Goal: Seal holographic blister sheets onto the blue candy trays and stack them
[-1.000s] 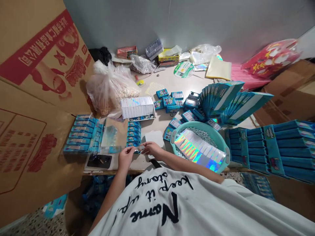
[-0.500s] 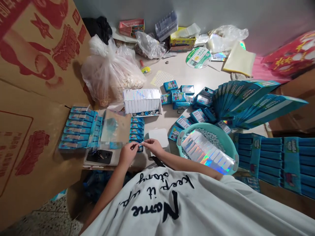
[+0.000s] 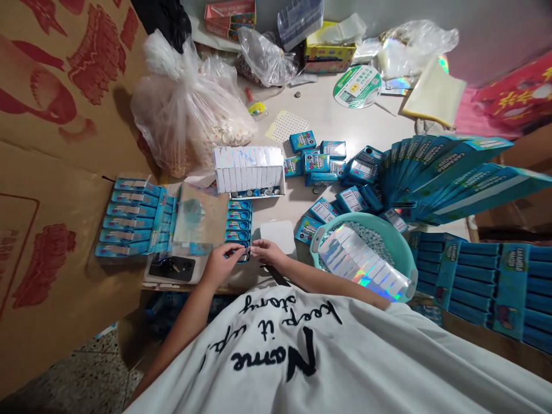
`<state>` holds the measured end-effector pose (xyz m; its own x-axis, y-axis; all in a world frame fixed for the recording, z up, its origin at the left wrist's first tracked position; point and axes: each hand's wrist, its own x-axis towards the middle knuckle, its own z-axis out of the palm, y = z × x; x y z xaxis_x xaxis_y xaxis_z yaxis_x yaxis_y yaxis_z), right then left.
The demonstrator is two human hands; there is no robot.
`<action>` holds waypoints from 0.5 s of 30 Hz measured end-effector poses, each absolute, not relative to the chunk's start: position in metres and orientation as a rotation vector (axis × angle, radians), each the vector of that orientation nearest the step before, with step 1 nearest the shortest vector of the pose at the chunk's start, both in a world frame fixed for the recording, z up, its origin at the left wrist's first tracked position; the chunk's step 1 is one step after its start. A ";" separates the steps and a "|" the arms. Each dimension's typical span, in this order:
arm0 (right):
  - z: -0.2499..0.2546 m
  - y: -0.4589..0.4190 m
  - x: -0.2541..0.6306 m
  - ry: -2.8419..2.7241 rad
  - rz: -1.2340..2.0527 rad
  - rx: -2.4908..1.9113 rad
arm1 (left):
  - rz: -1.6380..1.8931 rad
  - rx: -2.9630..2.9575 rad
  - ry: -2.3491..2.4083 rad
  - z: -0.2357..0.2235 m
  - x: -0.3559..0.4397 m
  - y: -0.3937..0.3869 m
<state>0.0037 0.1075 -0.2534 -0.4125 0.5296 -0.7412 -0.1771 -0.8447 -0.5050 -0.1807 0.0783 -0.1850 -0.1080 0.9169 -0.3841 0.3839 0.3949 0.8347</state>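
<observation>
The left hand (image 3: 224, 261) and right hand (image 3: 271, 254) are meeting over the near end of a short row of blue boxes (image 3: 239, 215) that is lying on the bench (image 3: 321, 123). The left fingers are pinching what looks like a small piece (image 3: 247, 249), too tiny to identify; the right fingertips are bunching just beside it, and whether they are gripping it too, I cannot tell. This piece is sitting over the near end of the row, between the two hands.

Judging by how things are lying, the work is standing partway. In the row, several boxes farther from the hands are showing open round recesses, so they are probably still waiting; the nearest is hiding under the fingers. At far left, a stack of blue boxes (image 3: 129, 218) is carrying pale strips and may be further along, though the pictures are not confirming it. Plenty seems to be remaining: small round pieces (image 3: 259, 192) are filling the near side of the white tray (image 3: 282, 190) beyond the row, while loose blue boxes (image 3: 317, 163) are clustering to its right and fanned cartons (image 3: 414, 172) are standing behind the teal basin (image 3: 402, 248)
</observation>
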 end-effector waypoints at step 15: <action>-0.239 0.125 0.007 -0.771 2.232 -1.255 | 0.705 1.090 1.687 -0.191 -0.191 0.082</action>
